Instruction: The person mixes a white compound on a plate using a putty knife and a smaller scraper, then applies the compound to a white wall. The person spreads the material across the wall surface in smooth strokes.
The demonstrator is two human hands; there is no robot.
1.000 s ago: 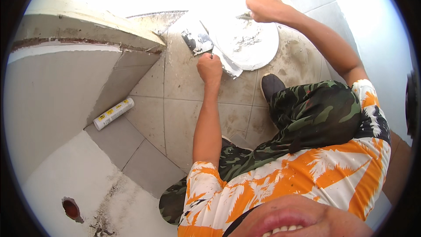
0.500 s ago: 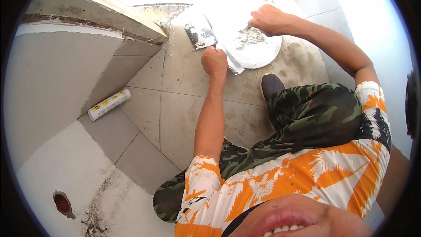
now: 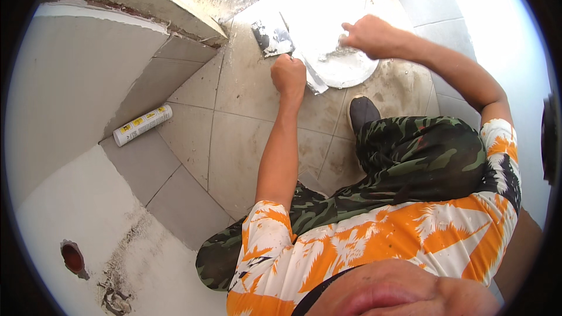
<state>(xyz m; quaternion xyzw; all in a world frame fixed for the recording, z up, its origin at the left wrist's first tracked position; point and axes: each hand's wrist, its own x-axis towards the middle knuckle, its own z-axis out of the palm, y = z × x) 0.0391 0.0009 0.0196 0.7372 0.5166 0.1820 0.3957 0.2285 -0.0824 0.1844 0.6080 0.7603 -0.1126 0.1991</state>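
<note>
My left hand (image 3: 288, 75) is closed round the handle of a putty knife (image 3: 273, 35), whose wide dark blade is smeared with white paste. Just right of that hand, a flat, pale strip (image 3: 314, 76) lies against the side of a round white tub (image 3: 351, 76). Lumpy white paste shows inside the tub, though glare washes out its far part. Over the paste, my right hand (image 3: 370, 36) is closed with its fingers curled. What it grips, if anything, is lost in the bright light.
A white cartridge tube (image 3: 143, 124) lies on the floor tiles (image 3: 246, 146) by the left wall. Its broken ledge (image 3: 193, 29) juts in at upper left. My dark shoe (image 3: 364, 111) is close to the tub. A round hole (image 3: 74, 258) opens in the pale surface at lower left.
My right hand has shifted a little toward me and to the right above the paste. My left hand keeps its hold on the putty knife. The whole view has tilted slightly.
</note>
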